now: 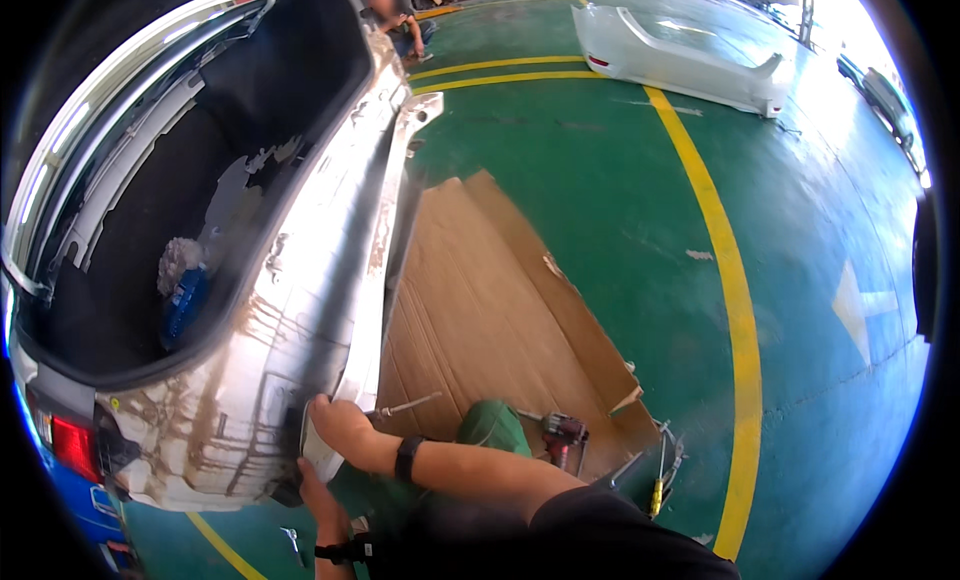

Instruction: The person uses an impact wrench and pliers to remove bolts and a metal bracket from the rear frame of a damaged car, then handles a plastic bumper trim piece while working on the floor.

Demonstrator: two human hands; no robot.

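Observation:
A long silvery bumper beam (372, 280) runs along the rear of a car body (215, 400) whose bare metal is stained brown. My right hand (342, 428), with a black band on its wrist, is closed around the beam's near end. Just below, my left hand (322, 502) grips the lower edge of that same end, its fingers partly hidden. A thin metal rod (408, 405) sticks out to the right beside my right hand; I cannot tell whether that hand holds it too.
Flattened cardboard (480, 300) lies on the green floor, with a red and black power drill (565, 432) and a yellow-handled tool (657, 495) nearby. A socket tool (292, 545) lies lower left. Farther off are a white bumper cover (680, 65) and a crouching person (398, 25).

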